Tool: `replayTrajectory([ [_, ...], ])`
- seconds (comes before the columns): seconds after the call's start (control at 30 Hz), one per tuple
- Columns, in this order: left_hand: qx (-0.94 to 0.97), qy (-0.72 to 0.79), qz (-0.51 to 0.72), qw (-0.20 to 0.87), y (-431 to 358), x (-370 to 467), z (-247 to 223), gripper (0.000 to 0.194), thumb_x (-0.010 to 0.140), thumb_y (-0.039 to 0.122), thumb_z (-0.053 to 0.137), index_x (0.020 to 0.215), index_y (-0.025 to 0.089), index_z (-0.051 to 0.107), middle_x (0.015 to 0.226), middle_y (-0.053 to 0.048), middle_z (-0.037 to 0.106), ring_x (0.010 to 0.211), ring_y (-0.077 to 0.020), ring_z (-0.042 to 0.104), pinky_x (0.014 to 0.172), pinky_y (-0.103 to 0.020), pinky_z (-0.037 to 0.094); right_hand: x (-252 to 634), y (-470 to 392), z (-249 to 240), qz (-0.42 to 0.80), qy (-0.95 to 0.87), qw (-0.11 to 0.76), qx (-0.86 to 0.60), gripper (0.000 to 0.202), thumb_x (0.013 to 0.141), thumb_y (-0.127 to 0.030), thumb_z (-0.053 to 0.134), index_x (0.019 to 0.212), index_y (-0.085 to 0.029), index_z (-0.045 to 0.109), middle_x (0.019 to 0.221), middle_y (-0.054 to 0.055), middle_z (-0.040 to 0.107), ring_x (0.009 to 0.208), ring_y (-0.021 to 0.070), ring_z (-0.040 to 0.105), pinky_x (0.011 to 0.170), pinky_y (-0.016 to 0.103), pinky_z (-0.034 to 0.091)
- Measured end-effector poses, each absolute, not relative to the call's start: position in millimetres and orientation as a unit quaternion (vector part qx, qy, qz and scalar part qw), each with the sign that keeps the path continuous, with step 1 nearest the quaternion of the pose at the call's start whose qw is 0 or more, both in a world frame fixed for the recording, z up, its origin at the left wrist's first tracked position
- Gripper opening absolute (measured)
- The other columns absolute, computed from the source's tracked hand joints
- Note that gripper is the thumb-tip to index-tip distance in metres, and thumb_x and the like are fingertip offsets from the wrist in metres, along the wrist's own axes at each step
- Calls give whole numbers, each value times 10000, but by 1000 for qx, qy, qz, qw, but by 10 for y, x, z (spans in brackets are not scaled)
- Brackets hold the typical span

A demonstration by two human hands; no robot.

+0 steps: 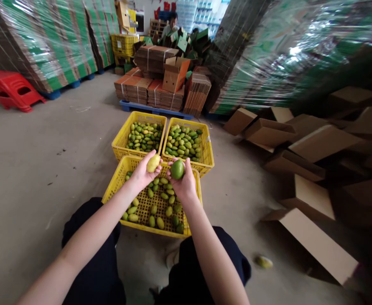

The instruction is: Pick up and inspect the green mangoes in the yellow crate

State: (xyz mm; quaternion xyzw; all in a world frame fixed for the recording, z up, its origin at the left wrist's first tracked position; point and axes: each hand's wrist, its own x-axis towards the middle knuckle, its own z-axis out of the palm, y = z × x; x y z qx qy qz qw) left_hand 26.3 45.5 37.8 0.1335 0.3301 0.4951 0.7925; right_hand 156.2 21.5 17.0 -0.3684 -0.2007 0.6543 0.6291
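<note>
My left hand [146,171] holds a yellow mango [153,163], its fingers wrapped round the fruit. Close to its right, my right hand [184,182] cups a green mango [177,169]. Both hands are above the near yellow crate [154,231], where several green and yellowish mangoes [160,223] lie spread over the slotted bottom. Beyond it stand two more yellow crates side by side: the left one [118,146] and the right one [208,152] both hold many mangoes.
Open cardboard boxes [313,195] lie piled at the right, with a single mango [264,262] on the floor near them. A red stool [12,90] stands at the left. Flattened cartons [165,95] sit on a blue pallet ahead. A person [170,26] is behind them.
</note>
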Motion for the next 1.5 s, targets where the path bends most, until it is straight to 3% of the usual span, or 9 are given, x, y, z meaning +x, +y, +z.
replayTrajectory([
  [0.13,118,314,482,810,447,243,392,307,931,281,463,769,81,631,644,-75,650,492,-79,580,453,-140,492,1562,184,212,680,-207,628,-318,130,715,-314,671,760,-193,657,716,-11,655,514,89,516,435,216,409],
  [0.3,104,270,519,805,436,216,408,263,905,204,440,859,97,675,676,-54,683,442,-76,561,381,-143,450,1569,166,226,694,-222,639,-249,160,738,-314,608,813,-189,674,679,-14,647,401,65,433,338,200,335],
  [0.37,76,251,542,798,428,220,405,241,890,184,452,887,117,684,730,-43,705,472,-74,586,401,-140,462,1577,179,206,704,-158,657,-219,135,723,-285,605,807,-197,662,636,-22,638,482,95,539,439,215,460],
  [0.43,41,238,560,792,421,245,389,219,870,164,472,887,129,687,774,-46,720,623,-101,668,534,-156,536,1577,202,185,701,-90,680,-192,130,696,-223,604,816,-205,652,651,-23,658,712,149,666,679,283,560],
  [0.57,15,197,584,788,419,345,323,211,841,162,493,905,140,693,839,-67,733,1026,-209,678,908,-333,548,1538,264,158,675,-42,715,-177,252,672,-117,580,887,-224,656,872,-16,733,1021,193,667,939,383,502],
  [0.67,0,195,592,782,432,436,285,250,840,195,468,914,133,699,879,-90,739,1115,-236,643,992,-388,497,1480,320,138,670,-14,722,-172,146,704,-187,582,826,-213,657,867,0,733,1042,206,660,977,412,481],
  [0.8,-24,236,612,754,463,549,270,281,805,170,450,903,113,708,832,-100,740,1066,-216,666,977,-331,501,1389,401,86,658,25,731,-177,136,715,-250,542,773,-193,652,767,24,713,954,197,681,966,388,504],
  [1.2,22,213,631,746,506,629,237,194,814,118,510,712,124,675,738,-62,712,802,-147,697,914,-265,510,1337,450,121,638,47,746,-185,237,651,-107,508,836,-183,636,744,4,691,807,139,673,965,322,521],
  [1.5,46,255,649,716,472,602,245,278,779,151,446,606,132,664,639,-48,687,642,-127,661,773,-249,528,1251,417,63,633,8,747,-204,172,661,-181,500,766,-204,635,741,0,692,763,157,658,980,382,503],
])
